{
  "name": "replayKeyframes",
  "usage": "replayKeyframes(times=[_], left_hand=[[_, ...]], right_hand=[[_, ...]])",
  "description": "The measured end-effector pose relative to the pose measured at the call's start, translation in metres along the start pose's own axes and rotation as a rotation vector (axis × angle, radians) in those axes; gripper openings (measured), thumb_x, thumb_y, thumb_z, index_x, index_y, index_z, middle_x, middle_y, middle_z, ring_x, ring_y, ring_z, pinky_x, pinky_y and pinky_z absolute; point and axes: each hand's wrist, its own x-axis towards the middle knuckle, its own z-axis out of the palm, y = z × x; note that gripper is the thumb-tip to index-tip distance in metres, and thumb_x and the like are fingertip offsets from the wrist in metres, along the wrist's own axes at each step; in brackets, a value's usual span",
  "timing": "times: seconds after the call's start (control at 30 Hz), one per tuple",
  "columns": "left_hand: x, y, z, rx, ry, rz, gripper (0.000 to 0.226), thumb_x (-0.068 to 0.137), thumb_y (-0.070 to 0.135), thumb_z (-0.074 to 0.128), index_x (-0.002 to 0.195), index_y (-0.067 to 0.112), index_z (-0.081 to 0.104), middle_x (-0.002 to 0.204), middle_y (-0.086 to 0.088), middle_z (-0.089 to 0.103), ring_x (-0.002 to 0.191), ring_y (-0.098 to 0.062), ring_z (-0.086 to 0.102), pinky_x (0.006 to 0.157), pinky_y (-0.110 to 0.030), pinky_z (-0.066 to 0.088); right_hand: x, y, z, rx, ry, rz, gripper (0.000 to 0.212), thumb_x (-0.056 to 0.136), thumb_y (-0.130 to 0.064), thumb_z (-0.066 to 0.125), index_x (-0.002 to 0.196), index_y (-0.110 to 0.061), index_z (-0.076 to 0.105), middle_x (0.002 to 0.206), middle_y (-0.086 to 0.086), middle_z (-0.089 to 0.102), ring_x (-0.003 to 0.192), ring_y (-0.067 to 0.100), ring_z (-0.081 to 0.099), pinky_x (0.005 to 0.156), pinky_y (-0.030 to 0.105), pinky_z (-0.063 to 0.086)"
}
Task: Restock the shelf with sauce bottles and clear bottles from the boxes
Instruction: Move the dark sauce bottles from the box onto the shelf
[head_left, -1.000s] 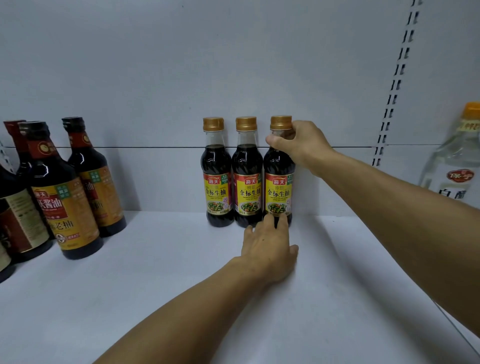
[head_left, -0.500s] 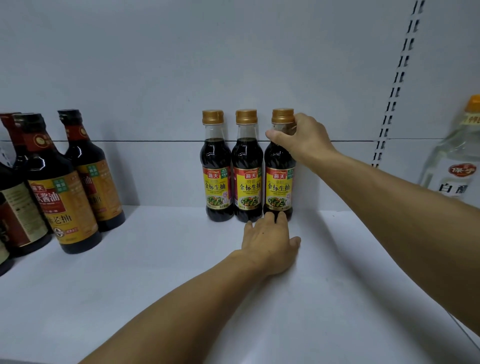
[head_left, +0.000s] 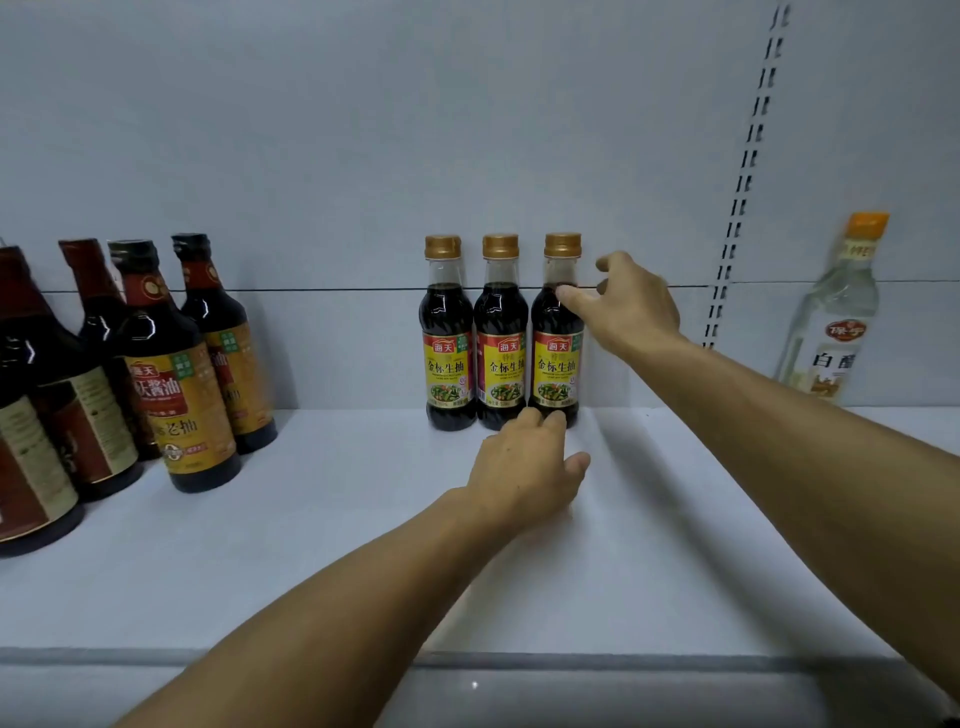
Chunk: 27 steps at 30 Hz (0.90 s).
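Observation:
Three small dark sauce bottles with gold caps and yellow labels stand in a row against the back panel of the white shelf (head_left: 311, 545): left bottle (head_left: 449, 332), middle bottle (head_left: 501, 332), right bottle (head_left: 556, 364). My right hand (head_left: 631, 306) hovers just right of the right bottle's neck with fingers loosely spread, its thumb tip near the bottle's shoulder, gripping nothing. My left hand (head_left: 527, 470) rests on the shelf with straight fingers touching the base of the right bottle. A clear bottle (head_left: 836, 322) with an orange cap stands at the far right.
Several larger dark sauce bottles with red and gold labels (head_left: 176, 374) crowd the shelf's left end. A slotted metal upright (head_left: 743, 176) runs down the back panel between the small bottles and the clear bottle. The shelf's front edge (head_left: 623, 662) runs across the bottom.
My right hand has let go of the right bottle's neck and drawn slightly down and to the right, fingers opening. The left hand stays at the bottle's base. The view has pulled back a little.

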Motion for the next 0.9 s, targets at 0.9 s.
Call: replayKeyframes(times=[0.9], left_hand=[[-0.269,-0.056,-0.035,-0.171,0.225,0.463,0.051,0.093,0.018,0.05,0.144,0.016,0.042,0.149,0.0,0.043,0.14,-0.016,0.032,0.113,-0.034,0.033]], right_hand=[[-0.318,-0.11,-0.033,0.076,-0.142,-0.286,0.03,0.094,-0.041,0.056,0.117,-0.025,0.065,0.111,-0.012,0.064,0.109,0.01,0.053,0.09,0.038,0.049]])
